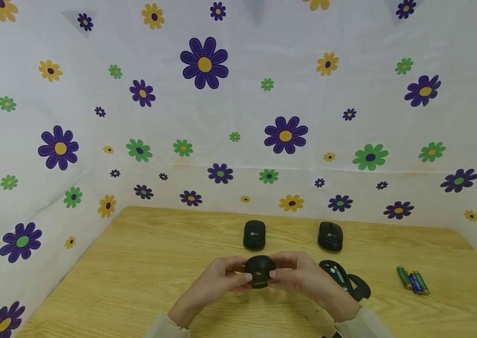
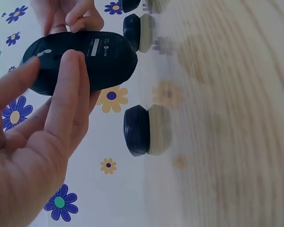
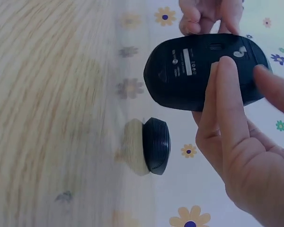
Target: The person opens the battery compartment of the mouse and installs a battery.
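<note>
A black computer mouse point(image 1: 259, 268) is held up above the table between both hands. My left hand point(image 1: 220, 278) grips one side of it and my right hand point(image 1: 299, 276) the other. Seen in the left wrist view, the mouse point(image 2: 111, 64) shows its underside with a white label, and two fingers of the left hand point(image 2: 42, 151) lie against that face. The right wrist view likewise shows the labelled underside of the mouse point(image 3: 170, 82), with fingers of the right hand point(image 3: 244, 146) across it.
Two more black mice, one left point(image 1: 254, 234) and one right point(image 1: 330, 236), stand behind the hands. Beside the right wrist lies an opened mouse point(image 1: 332, 272) with a battery inside, next to its black cover point(image 1: 362, 287). Several loose batteries point(image 1: 415, 282) lie farther right. A flowered cloth point(image 1: 238, 103) surrounds the table.
</note>
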The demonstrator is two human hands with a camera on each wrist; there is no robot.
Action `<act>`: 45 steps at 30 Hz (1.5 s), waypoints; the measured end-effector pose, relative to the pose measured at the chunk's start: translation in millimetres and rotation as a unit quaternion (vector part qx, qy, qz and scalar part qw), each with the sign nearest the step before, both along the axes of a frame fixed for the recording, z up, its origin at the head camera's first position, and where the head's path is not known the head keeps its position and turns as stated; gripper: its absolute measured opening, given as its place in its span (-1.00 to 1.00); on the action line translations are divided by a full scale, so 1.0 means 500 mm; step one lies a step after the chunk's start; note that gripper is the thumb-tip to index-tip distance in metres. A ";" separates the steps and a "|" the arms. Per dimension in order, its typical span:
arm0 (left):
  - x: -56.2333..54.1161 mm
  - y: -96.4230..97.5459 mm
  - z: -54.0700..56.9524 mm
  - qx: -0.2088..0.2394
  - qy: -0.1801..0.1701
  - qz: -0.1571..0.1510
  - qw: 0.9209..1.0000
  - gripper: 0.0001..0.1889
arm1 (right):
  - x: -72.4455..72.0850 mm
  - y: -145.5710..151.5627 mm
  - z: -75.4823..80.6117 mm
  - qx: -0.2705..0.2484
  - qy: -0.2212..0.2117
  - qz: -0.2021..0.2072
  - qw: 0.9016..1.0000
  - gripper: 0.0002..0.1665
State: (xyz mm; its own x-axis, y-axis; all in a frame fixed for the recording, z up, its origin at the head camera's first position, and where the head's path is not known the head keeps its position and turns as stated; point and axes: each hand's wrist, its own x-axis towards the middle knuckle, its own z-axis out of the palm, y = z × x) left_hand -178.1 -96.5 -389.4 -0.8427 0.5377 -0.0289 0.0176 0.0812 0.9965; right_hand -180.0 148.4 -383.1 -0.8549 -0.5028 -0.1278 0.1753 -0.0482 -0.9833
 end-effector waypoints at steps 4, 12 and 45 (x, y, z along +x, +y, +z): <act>0.000 0.004 0.003 -0.014 0.004 0.007 1.000 -0.61 | 0.003 -0.002 0.001 0.018 0.008 0.000 1.000 -0.49; -0.001 0.009 0.004 -0.049 0.015 0.013 0.999 -0.60 | 0.004 -0.004 0.001 0.084 0.032 -0.008 0.996 -0.54; 0.015 0.013 -0.016 0.064 -0.082 -0.027 0.994 -0.05 | 0.015 -0.003 -0.009 0.016 0.025 0.016 0.999 -0.20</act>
